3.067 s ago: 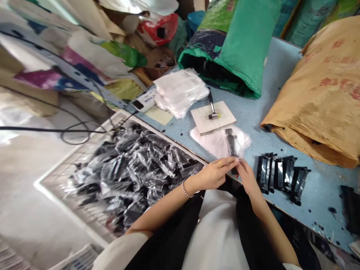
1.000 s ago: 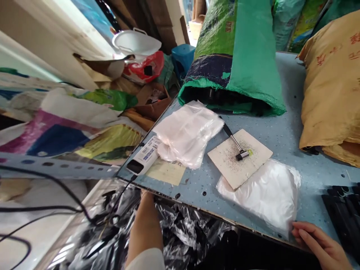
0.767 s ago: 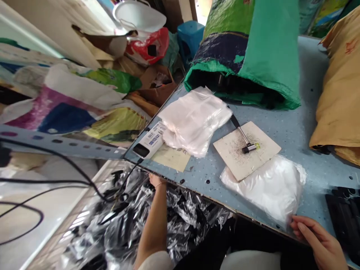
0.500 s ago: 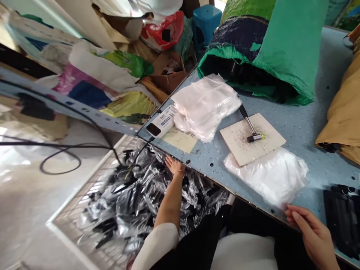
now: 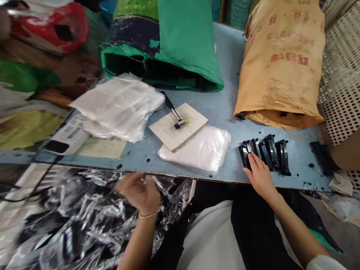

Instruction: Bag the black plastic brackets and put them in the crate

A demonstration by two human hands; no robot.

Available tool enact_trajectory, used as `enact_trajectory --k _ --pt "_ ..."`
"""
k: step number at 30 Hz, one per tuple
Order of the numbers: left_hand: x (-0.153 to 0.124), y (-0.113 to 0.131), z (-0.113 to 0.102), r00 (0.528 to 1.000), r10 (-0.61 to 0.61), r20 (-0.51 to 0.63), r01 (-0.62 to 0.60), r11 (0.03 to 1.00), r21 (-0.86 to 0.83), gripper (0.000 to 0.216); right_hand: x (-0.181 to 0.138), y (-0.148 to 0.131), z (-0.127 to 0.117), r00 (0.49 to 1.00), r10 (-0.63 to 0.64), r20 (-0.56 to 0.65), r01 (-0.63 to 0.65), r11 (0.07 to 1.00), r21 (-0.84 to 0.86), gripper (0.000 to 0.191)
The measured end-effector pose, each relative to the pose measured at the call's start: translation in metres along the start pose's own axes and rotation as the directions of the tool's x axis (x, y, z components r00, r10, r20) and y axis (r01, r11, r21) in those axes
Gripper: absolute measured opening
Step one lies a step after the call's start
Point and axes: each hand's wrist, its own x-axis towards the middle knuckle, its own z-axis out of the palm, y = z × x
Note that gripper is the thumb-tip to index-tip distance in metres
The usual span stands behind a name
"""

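Observation:
My left hand, smeared by motion, is over the front edge of the table, above a mass of clear-bagged black pieces. Its fingers are too blurred to show a hold. My right hand has its thumb and fingertips closed on the leftmost black plastic part in a row. Several similar black parts lie beside it on the table. Left of my right hand is a stack of clear plastic bags, partly under a pale board. A small hammer rests on the board.
A green sack lies open-mouthed at the back of the blue table. A yellow-brown sack holding black pieces lies at right. More clear bags and a white device with a cable sit at left. A perforated panel stands right.
My left hand has risen from the bagged pieces and moved toward the table edge. My right hand has reached onto the black parts. The view has swung right.

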Motion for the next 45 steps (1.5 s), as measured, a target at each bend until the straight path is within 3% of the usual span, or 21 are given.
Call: enact_trajectory --k 1,3,6,9,11,12,13,15,17,18,20,22,23,25,27,31,34,37,40,43,45 --pt "0.0 0.023 0.012 0.994 0.103 0.025 -0.102 0.994 -0.033 0.018 0.006 0.003 -0.004 0.999 -0.032 -0.006 0.032 0.999 0.029 0.055" --pt "0.006 0.068 0.042 0.936 0.264 0.235 -0.246 0.964 -0.105 0.018 0.026 0.014 -0.016 0.986 -0.166 0.0 0.166 0.986 0.035 0.054" --pt "0.021 0.111 0.093 0.824 0.314 0.471 -0.333 0.942 -0.045 0.01 0.067 0.033 -0.028 0.864 -0.496 0.085 0.502 0.863 -0.064 0.055" --pt "0.035 0.117 0.123 0.762 0.171 0.625 -0.258 0.965 0.05 0.015 0.102 0.041 -0.028 0.681 -0.711 0.177 0.731 0.676 -0.097 0.043" --pt "0.043 0.109 0.125 0.759 0.083 0.646 -0.112 0.994 0.004 0.018 0.113 0.041 -0.029 0.621 -0.75 0.228 0.779 0.624 -0.068 0.032" --pt "0.047 0.105 0.123 0.762 0.049 0.645 -0.035 0.999 -0.034 0.018 0.114 0.041 -0.031 0.621 -0.742 0.253 0.773 0.633 -0.044 0.028" --pt "0.05 0.101 0.12 0.766 0.016 0.642 0.036 0.997 -0.067 0.018 0.112 0.042 -0.036 0.648 -0.714 0.267 0.743 0.669 -0.014 0.027" --pt "0.054 0.096 0.113 0.76 -0.05 0.648 0.155 0.982 -0.106 0.016 0.103 0.042 -0.049 0.767 -0.592 0.248 0.587 0.803 0.104 0.032" --pt "0.056 0.094 0.111 0.735 -0.109 0.669 0.265 0.955 -0.136 0.012 0.087 0.037 -0.062 0.891 -0.384 0.241 0.276 0.881 0.385 0.039" --pt "0.055 0.094 0.111 0.727 -0.14 0.672 0.327 0.932 -0.16 0.008 0.078 0.032 -0.065 0.915 -0.284 0.286 0.074 0.817 0.572 0.042" --pt "0.052 0.094 0.113 0.726 -0.188 0.661 0.44 0.867 -0.236 0.006 0.062 0.014 -0.063 0.865 -0.208 0.457 -0.328 0.457 0.827 0.052" --pt "0.048 0.093 0.111 0.748 -0.204 0.631 0.483 0.82 -0.307 0.01 0.048 -0.008 -0.049 0.755 -0.259 0.603 -0.607 0.073 0.791 0.058" --pt "0.046 0.091 0.109 0.77 -0.185 0.611 0.455 0.83 -0.322 0.008 0.043 -0.019 -0.039 0.711 -0.265 0.651 -0.682 -0.039 0.73 0.057" --pt "0.046 0.087 0.1 0.825 -0.08 0.559 0.297 0.904 -0.309 0.01 0.034 -0.034 -0.021 0.681 -0.212 0.701 -0.731 -0.154 0.664 0.05" --pt "0.047 0.082 0.09 0.858 0.065 0.509 0.084 0.961 -0.265 0.02 0.028 -0.042 -0.011 0.694 -0.154 0.703 -0.718 -0.217 0.661 0.045" --pt "0.044 0.082 0.082 0.872 0.218 0.439 -0.157 0.973 -0.17 0.031 0.026 -0.05 -0.008 0.664 -0.289 0.69 -0.747 -0.305 0.591 0.044" --pt "0.032 0.092 0.078 0.824 0.352 0.444 -0.322 0.936 -0.143 0.04 0.034 -0.058 -0.007 0.632 -0.397 0.665 -0.773 -0.375 0.511 0.048" --pt "0.019 0.106 0.065 0.758 0.483 0.438 -0.45 0.874 -0.185 0.048 0.041 -0.064 -0.005 0.595 -0.519 0.614 -0.804 -0.356 0.477 0.061" --pt "0.009 0.116 0.045 0.754 0.533 0.384 -0.481 0.846 -0.23 0.055 0.042 -0.067 -0.003 0.589 -0.546 0.596 -0.805 -0.334 0.49 0.065" --pt "-0.002 0.124 0.035 0.727 0.577 0.372 -0.52 0.816 -0.251 0.053 0.039 -0.071 -0.001 0.642 -0.432 0.633 -0.764 -0.288 0.578 0.058" --pt "-0.012 0.129 0.036 0.665 0.601 0.444 -0.53 0.798 -0.287 0.049 0.037 -0.076 0.0 0.757 -0.228 0.612 -0.65 -0.169 0.741 0.051"
